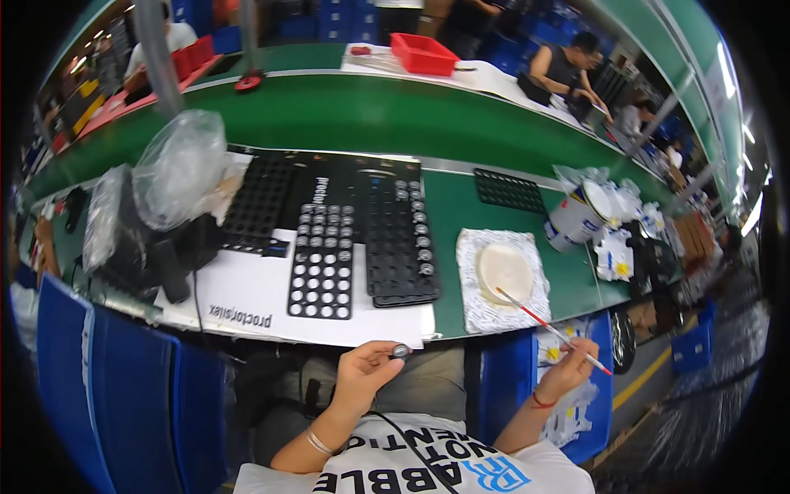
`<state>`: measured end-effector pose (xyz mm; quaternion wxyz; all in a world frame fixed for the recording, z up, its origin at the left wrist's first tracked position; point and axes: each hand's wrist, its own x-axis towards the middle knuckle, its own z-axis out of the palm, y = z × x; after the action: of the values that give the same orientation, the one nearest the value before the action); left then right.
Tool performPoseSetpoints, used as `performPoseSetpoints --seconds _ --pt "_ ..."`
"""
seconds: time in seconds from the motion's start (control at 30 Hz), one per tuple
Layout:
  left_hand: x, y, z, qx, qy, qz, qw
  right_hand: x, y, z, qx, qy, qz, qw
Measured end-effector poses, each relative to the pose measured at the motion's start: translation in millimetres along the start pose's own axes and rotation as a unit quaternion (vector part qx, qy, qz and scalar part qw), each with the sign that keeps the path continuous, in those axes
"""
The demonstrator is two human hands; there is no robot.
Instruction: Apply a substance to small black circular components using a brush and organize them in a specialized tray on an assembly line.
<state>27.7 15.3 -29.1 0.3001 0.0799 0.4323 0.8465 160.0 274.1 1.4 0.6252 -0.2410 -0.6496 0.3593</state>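
Note:
Near the table's front edge, my left hand (368, 375) pinches a small round part (401, 351), dark-rimmed with a greyish face. Over to the right, my right hand (569, 370) grips a thin brush (536, 318) with a red and white handle. The brush tip reaches the shallow cream-coloured dish (485, 284), which rests on a crumpled white cloth (532, 309). Ahead of my left hand lies a black tray (293, 306) holding rows of round white-faced parts. Beside it, a second black tray (387, 284) carries round parts along its right side.
Another black tray (257, 198) lies at the left, near a clear plastic bag (183, 169). A dark tray (508, 191) and a white-and-blue can (576, 216) stand to the right. Blue bins (132, 370) flank my seat. A red bin (424, 54) sits beyond the green ledge, with people farther back.

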Motion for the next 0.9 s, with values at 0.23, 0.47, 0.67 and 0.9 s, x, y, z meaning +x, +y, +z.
performPoseSetpoints --seconds 0.23,0.47,0.67,0.9 --pt "-4 7 -5 -0.022 0.013 0.006 1.000 2 -1 4 0.005 -0.003 0.012 1.000" --pt "-8 22 -3 -0.080 0.019 -0.004 0.997 2 -24 12 0.259 0.000 0.095 0.961" --pt "-9 29 -6 -0.107 0.018 0.000 0.994 -14 -38 26 0.348 -0.066 0.135 0.926" --pt "-7 39 -8 -0.123 0.041 0.021 0.991 -27 -46 37 0.410 -0.130 0.174 0.886"
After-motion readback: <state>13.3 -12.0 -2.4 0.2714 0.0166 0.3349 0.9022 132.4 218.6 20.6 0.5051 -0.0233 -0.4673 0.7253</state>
